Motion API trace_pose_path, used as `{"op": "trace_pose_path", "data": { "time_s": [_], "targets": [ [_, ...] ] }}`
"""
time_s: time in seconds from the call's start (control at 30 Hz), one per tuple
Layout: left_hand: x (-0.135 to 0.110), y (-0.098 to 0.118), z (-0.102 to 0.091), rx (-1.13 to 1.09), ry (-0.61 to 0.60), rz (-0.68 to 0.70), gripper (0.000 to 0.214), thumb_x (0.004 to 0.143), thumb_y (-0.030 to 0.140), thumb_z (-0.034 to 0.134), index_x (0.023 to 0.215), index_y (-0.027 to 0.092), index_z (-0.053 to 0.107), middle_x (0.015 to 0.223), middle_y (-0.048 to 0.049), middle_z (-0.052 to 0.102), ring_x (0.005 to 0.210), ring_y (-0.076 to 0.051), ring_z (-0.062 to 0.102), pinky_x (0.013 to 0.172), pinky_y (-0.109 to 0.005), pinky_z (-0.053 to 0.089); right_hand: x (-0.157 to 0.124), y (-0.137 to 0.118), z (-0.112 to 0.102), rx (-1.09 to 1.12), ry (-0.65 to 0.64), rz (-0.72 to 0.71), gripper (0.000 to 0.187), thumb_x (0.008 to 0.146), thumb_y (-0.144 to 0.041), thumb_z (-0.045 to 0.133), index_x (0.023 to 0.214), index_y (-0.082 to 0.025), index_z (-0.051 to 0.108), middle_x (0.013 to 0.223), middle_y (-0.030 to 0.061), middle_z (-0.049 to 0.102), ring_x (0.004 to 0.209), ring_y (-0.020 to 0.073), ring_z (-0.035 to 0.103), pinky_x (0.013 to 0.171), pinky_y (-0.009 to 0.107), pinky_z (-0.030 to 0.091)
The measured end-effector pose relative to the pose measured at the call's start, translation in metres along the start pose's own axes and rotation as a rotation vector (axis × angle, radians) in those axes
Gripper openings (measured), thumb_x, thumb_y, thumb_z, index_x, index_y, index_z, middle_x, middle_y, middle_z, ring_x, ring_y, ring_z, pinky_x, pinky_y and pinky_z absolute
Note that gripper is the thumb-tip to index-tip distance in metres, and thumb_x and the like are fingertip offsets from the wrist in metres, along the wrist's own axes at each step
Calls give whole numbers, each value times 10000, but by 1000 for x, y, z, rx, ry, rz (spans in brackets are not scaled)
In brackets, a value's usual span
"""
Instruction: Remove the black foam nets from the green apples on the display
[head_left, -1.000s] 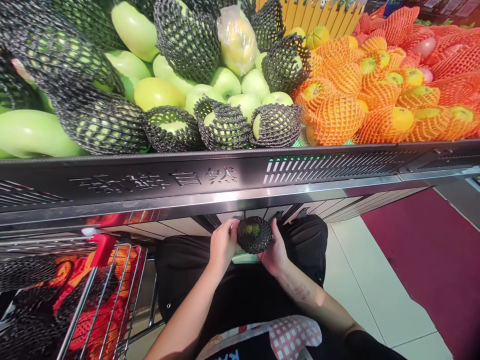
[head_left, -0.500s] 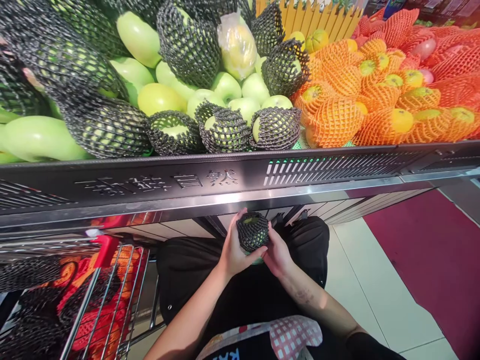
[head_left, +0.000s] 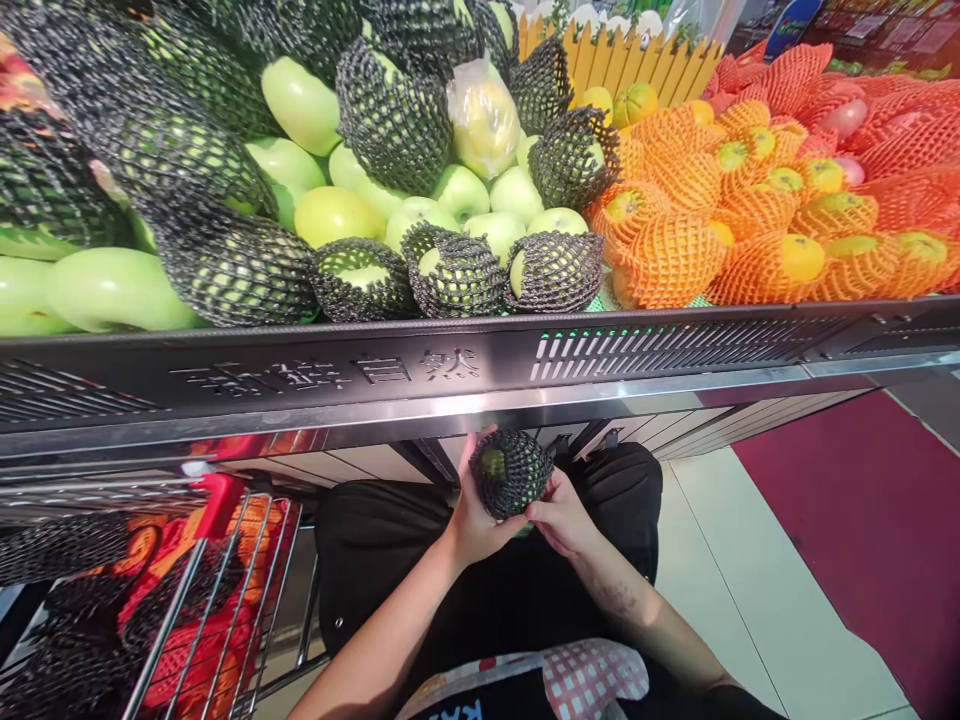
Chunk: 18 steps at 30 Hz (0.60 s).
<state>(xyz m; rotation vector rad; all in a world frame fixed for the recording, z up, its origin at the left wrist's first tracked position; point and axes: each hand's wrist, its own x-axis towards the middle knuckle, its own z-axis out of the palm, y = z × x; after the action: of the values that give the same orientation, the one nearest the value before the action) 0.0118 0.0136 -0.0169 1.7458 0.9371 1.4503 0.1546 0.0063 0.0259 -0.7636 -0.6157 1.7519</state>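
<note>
Over my lap, a green apple in a black foam net [head_left: 511, 474] sits between my two hands. The black mesh covers most of it, and only bits of green show through. My left hand [head_left: 471, 520] wraps round its left side and underside, with the fingers reaching up behind it. On the lower right, my right hand [head_left: 561, 514] grips the net with thumb and fingers. Several green apples [head_left: 461, 193] lie bare on the display above, beside netted apples [head_left: 459, 275] along its front edge.
A black display rail [head_left: 360, 370] with cut-out characters crosses in front of me. Orange fruit in orange nets [head_left: 671, 258] and red-netted fruit [head_left: 900, 130] fill the right. A shopping cart [head_left: 217, 500] holding loose nets stands at my left. A yellow fence [head_left: 630, 62] stands behind.
The netted apple has turned and risen slightly in my hands, so its side now faces up. My right hand has shifted to the right. The view has tilted up a little.
</note>
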Motion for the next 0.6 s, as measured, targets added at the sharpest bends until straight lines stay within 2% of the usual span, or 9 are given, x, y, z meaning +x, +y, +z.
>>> {"op": "trace_pose_path", "data": {
  "time_s": [0.07,0.13,0.23,0.33,0.43,0.5,0.53,0.6],
  "targets": [
    [4,11,-5,-69,-80,-3,1136,802,351,791,1627,266,14,1666,-247,238,1530,-382,335,1215,-610,339,1,-1,-5,-43,0,-4,557,437,-399,1024,894,-202,774,791,34,792,687,214,719,748,364,587],
    [9,21,-8,-168,-112,-48,1093,820,429,758,1631,260,45,1671,-237,228,1521,-391,345,1215,-616,338,2,0,-10,-67,17,-12,535,413,-384,1030,842,-192,776,751,29,783,629,190,689,679,326,567],
    [14,28,-6,-250,-6,-96,1088,751,516,821,1608,294,187,1608,-206,361,1437,-375,466,1170,-581,419,4,3,-15,-76,31,-5,484,379,-365,1036,738,-182,768,635,-4,732,526,145,610,581,279,523],
    [16,23,-1,-255,60,-80,1106,661,481,908,1560,305,288,1485,-177,514,1335,-345,572,1119,-541,482,5,5,-12,-63,23,9,480,370,-427,1031,686,-186,762,572,-21,686,491,140,574,583,296,534],
    [12,11,1,-243,46,-101,1070,637,451,920,1516,275,335,1434,-182,558,1298,-369,606,1100,-571,501,2,6,-7,-56,-20,26,506,431,-494,1010,786,-205,793,637,13,730,602,209,671,706,378,591],
    [9,1,-1,-207,35,-155,1051,611,468,917,1488,274,372,1388,-176,593,1247,-386,639,1061,-584,536,-1,9,-10,-34,-43,51,519,501,-507,990,896,-227,803,761,54,780,746,260,731,792,428,602],
    [8,-4,-1,-189,22,-191,1062,585,478,920,1482,281,386,1352,-167,618,1212,-392,657,1037,-590,554,-3,11,-13,-3,-26,80,517,541,-511,975,945,-241,800,854,76,798,840,282,745,834,446,602],
    [5,-14,0,-169,-20,-262,1119,500,480,939,1473,296,417,1276,-148,659,1155,-412,678,1005,-615,567,-3,19,-25,91,38,150,538,610,-665,881,947,-254,797,982,119,804,990,332,741,863,501,603]
  ]
}}
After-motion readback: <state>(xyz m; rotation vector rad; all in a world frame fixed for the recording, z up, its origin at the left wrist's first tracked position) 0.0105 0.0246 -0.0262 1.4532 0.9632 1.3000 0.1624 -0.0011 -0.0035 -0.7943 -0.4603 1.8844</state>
